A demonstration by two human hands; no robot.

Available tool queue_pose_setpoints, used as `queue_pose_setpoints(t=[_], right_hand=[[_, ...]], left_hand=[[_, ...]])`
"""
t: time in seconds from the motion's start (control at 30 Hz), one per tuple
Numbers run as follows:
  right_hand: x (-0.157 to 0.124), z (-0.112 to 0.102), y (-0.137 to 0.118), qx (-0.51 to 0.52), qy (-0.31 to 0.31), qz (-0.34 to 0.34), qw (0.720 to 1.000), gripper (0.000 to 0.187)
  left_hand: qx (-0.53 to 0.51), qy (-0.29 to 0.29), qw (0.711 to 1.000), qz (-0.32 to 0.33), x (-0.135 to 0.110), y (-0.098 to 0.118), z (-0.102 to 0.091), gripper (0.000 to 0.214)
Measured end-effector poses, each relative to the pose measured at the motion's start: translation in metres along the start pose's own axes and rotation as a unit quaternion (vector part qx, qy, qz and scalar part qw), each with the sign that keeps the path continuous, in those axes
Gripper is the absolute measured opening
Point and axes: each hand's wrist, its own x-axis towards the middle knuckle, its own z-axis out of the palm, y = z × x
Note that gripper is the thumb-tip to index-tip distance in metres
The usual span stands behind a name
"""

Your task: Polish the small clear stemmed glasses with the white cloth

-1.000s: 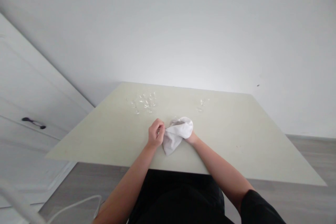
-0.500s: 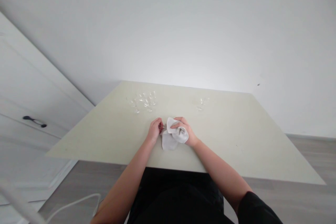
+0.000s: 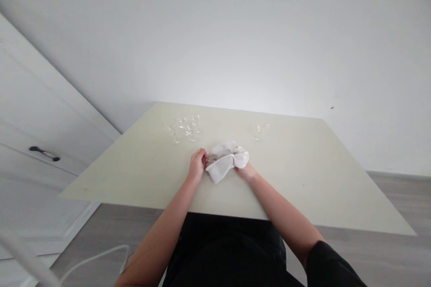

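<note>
No readable text or signs anywhere.

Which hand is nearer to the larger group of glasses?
Left. The left hand is on the near side of the glasses, slightly right; the right hand, partly hidden by cloth, is farther right.

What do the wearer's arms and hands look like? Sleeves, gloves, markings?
Left forearm and right forearm bare. Left hand and right hand show no gloves; the right is partly hidden. Black sleeve on the right arm, ending near the elbow; left sleeve not in view. No watch or markings visible.
</note>
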Motion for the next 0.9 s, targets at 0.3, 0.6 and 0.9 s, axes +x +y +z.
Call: queue_pose_setpoints(t=[0.3,0.6,0.9], right_hand=[[-0.005,-0.025,0.011,-0.124,-0.067,0.013,0.990,0.033],[-0.007,-0.020,0.001,-0.154,-0.083,0.004,0.985,0.035],[-0.009,-0.023,-0.002,-0.158,-0.115,0.005,0.981,0.039]], left_hand=[[0.053,-0.065,0.992,0.096,-0.014,0.001,0.000,0.043],[0.065,-0.066,0.988,0.121,-0.014,-0.002,0.001,0.045],[0.067,-0.054,0.991,0.107,-0.011,0.000,-0.001,0.044]])
